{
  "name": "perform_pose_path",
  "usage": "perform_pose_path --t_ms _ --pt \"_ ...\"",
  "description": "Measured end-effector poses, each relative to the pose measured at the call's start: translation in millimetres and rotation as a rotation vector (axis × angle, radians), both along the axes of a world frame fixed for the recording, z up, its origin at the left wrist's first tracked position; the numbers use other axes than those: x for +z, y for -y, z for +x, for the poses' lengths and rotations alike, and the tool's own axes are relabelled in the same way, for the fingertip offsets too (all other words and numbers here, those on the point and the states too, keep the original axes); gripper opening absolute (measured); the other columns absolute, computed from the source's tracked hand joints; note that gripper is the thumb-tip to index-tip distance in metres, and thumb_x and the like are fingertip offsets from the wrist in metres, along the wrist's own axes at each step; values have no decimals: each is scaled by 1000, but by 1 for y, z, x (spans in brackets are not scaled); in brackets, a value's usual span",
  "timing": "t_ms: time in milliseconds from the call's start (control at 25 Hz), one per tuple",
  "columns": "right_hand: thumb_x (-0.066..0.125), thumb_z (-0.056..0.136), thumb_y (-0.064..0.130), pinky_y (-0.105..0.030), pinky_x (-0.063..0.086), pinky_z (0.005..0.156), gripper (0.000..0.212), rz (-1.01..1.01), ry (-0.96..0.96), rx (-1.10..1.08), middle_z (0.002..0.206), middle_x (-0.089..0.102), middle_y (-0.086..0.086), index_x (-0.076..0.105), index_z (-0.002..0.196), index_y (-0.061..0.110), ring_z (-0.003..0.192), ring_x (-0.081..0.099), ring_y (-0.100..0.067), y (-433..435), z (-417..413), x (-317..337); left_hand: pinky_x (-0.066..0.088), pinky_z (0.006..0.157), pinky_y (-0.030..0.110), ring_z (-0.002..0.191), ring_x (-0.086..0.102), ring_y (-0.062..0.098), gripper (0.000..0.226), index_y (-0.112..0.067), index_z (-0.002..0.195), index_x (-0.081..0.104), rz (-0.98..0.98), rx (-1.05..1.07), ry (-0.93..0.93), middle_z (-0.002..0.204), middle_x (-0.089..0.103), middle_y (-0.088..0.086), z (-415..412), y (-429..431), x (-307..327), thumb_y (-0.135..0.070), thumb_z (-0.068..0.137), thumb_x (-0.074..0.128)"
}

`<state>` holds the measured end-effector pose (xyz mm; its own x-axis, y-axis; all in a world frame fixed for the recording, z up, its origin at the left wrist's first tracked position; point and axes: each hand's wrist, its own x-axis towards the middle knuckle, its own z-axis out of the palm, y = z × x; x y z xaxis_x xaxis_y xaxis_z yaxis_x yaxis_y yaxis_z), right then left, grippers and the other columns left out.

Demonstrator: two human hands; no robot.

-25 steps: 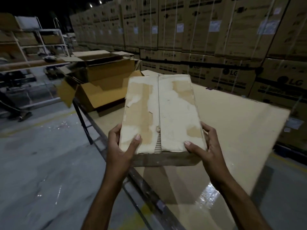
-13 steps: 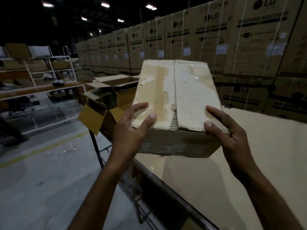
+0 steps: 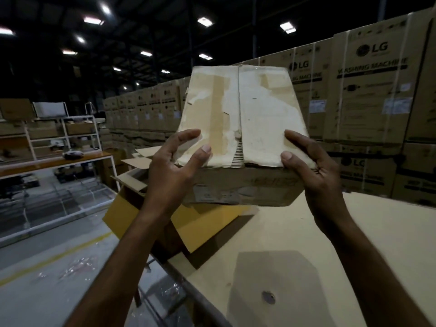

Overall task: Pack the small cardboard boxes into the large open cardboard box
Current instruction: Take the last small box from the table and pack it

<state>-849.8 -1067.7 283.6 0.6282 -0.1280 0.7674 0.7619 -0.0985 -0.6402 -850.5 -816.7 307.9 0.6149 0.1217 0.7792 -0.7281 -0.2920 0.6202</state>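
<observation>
1. The small cardboard box (image 3: 243, 119) sits higher than a moment ago. Both hands now hold it well clear of the table (image 3: 295, 234), with its pale, torn top tilted toward the camera.
2. A wall of stacked cartons (image 3: 368, 102) printed "LG washing machine" runs behind the table's far edge.
3. The table, topped with tan board, fills the lower right, and a dark box-shaped shadow lies toward its near edge.
4. The large open cardboard box (image 3: 132, 213) stands at the table's far left corner. Its flaps are spread, and one yellow flap hangs past the left edge.
5. The small box hangs in the air toward that far left corner and covers part of the large box in view. Whether it is over the opening cannot be told.
6. The left hand (image 3: 169, 178) grips the small box's near left corner, thumb and forefinger curled onto the top and the other fingers hidden.
7. The right hand (image 3: 316, 178) grips the near right corner the same way, thumb pressed on the top.
</observation>
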Motion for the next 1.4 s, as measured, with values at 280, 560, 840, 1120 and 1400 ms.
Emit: perform_pose_path --t_ms 280,560,840,1120,1400 --pt "64 90 46 -52 49 106 47 -129 10 -34 136 55 28 56 136 42 133 51 -6 -109 128 41 54 88 18 114 53 -18 34 -29 127 66 -2 13 57 122 60 -30 128 -113 37 -29 94 72" --pt "66 98 14 -18 55 87 48 -170 4 -47 140 50 18 49 142 24 127 45 13 -224 249 58 59 94 38 122 60 3 36 -25 128 65 3 -130 105 129 63 -14 273 -234 54 -22 93 72" --pt "67 96 13 -49 53 104 50 -170 -136 -124 136 48 21 50 139 32 138 43 -11 -322 354 65 57 98 46 122 63 13 30 -27 121 68 -15 -282 13 128 67 -7 417 -324 59 -16 94 70" --pt "68 96 16 -48 32 120 57 -229 -283 -211 160 38 7 44 145 35 145 29 -9 -357 453 55 57 97 38 121 62 13 31 -31 120 70 -9 -337 -120 126 64 -16 535 -356 44 -16 93 71" --pt "70 94 29 -41 44 110 57 -228 -529 -284 143 43 10 49 147 36 131 44 -13 -367 518 32 55 66 20 106 63 11 28 -44 116 69 229 -311 -380 132 56 -5 609 -381 30 -34 91 73"
